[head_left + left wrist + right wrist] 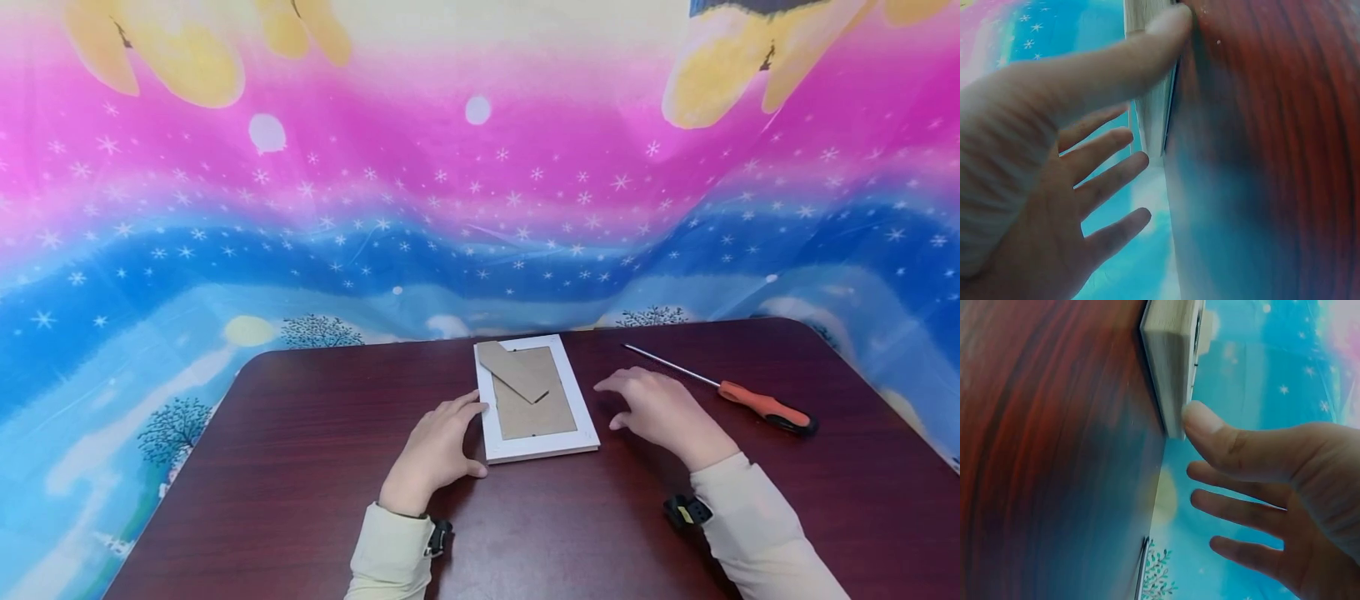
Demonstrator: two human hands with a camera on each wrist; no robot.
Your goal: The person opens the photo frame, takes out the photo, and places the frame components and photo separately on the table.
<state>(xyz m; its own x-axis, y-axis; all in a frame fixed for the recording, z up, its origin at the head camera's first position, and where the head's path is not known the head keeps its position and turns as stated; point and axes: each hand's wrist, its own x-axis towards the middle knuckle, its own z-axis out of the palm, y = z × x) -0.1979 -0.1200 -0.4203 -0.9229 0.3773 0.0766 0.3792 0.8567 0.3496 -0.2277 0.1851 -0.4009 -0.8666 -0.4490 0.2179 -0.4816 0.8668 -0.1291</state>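
Note:
A white picture frame (538, 447) lies face down on the dark wooden table, its brown backing board (551, 417) showing. On the backing a brown stand flap (512, 372) sits at a slant. My left hand (435, 450) is at the frame's left edge, fingers spread and fingertips right at the side. In the left wrist view the thumb (1166, 28) overlaps the frame's edge (1154, 119). To the right of the frame, my right hand (660, 412) hovers with fingers loosely extended and nothing between them. The right wrist view shows the frame's corner (1169, 375) beyond the thumb.
A screwdriver (765, 406) with an orange and black handle lies on the table (300, 483) to the right of my right hand, its shaft pointing to the back left. Behind the table's far edge hangs a colourful snow-scene cloth (420, 208).

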